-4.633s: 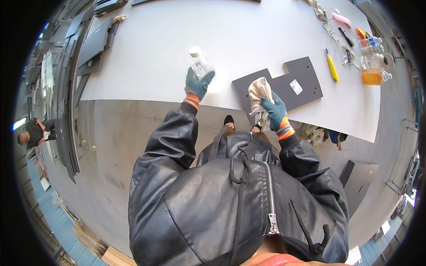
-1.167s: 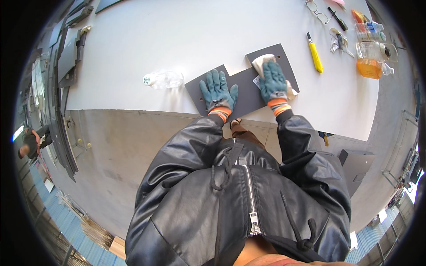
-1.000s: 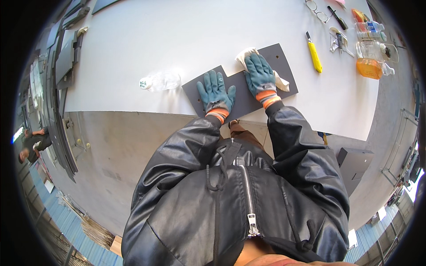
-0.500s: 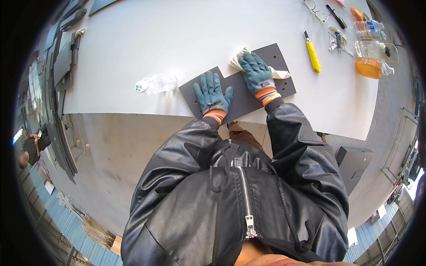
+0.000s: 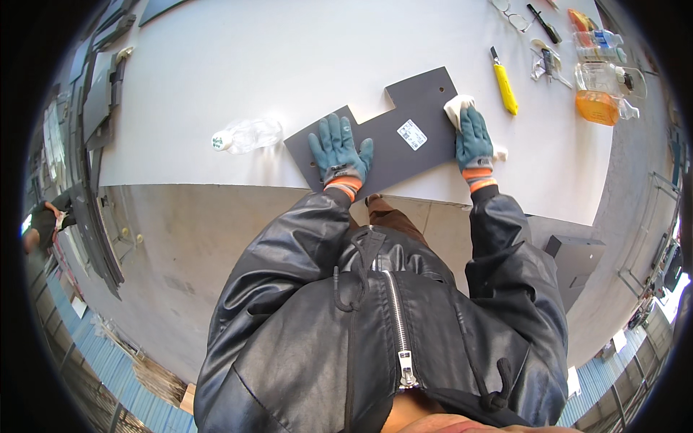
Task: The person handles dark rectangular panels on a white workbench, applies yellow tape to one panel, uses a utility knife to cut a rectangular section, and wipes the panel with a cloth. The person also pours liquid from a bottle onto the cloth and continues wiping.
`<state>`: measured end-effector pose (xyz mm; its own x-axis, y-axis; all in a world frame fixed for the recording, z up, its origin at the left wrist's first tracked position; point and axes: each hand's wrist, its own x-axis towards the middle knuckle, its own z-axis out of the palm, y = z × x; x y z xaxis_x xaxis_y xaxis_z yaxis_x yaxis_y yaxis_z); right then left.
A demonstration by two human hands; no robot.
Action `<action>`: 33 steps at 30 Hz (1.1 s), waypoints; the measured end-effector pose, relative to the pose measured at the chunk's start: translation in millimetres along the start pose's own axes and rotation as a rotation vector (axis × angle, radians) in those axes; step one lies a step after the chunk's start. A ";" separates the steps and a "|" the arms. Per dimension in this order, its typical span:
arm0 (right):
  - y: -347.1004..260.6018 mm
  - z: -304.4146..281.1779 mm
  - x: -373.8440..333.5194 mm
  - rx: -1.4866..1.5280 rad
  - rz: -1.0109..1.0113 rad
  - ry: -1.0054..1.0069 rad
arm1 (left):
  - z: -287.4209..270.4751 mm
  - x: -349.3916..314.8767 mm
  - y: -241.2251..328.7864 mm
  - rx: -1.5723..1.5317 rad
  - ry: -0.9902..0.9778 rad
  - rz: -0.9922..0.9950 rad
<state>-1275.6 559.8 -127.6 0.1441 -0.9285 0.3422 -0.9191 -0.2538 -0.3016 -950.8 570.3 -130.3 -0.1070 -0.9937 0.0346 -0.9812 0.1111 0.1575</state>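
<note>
A dark grey panel (image 5: 390,162) with a notch in its far edge and a few small holes lies slanted on the white table. My left hand (image 5: 339,150), in a teal work glove, rests on its left part, palm down with fingers spread. At the panel's right edge, my gloved right hand (image 5: 473,141) presses a white cloth (image 5: 458,108), its fingers together. Parts of the cloth stick out beyond the fingertips and beside the wrist. Between my hands a white printed label (image 5: 412,135) shows on the panel.
Left of the panel, a clear plastic bottle (image 5: 249,136) lies on the white table (image 5: 216,65). A yellow utility knife (image 5: 504,88), a black pen (image 5: 545,25), glasses (image 5: 514,16) and a jug of orange liquid (image 5: 598,105) are on the right. Dark panels (image 5: 105,101) stand at far left.
My right hand has slid right with the cloth, from the panel's upper right part to its right edge, uncovering the label. My left hand stays flat on the panel.
</note>
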 end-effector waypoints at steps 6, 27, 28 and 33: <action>-1.8 30.9 46.9 -0.006 0.049 0.080 | 4.5 0.5 -1.4 0.080 -0.052 0.024; -37.1 62.2 94.9 -0.077 0.055 0.071 | 10.0 11.4 10.5 0.145 0.031 -0.067; -41.8 61.2 93.9 -0.048 0.063 0.039 | 11.9 11.0 9.3 0.138 0.049 -0.060; -44.1 36.4 40.0 -0.036 -0.105 -0.007 | 12.9 6.4 4.5 0.096 0.068 -0.052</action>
<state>-1215.9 524.0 -133.1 0.2428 -0.8992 0.3639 -0.9112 -0.3400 -0.2324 -957.9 564.2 -142.1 -0.0479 -0.9942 0.0961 -0.9964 0.0543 0.0656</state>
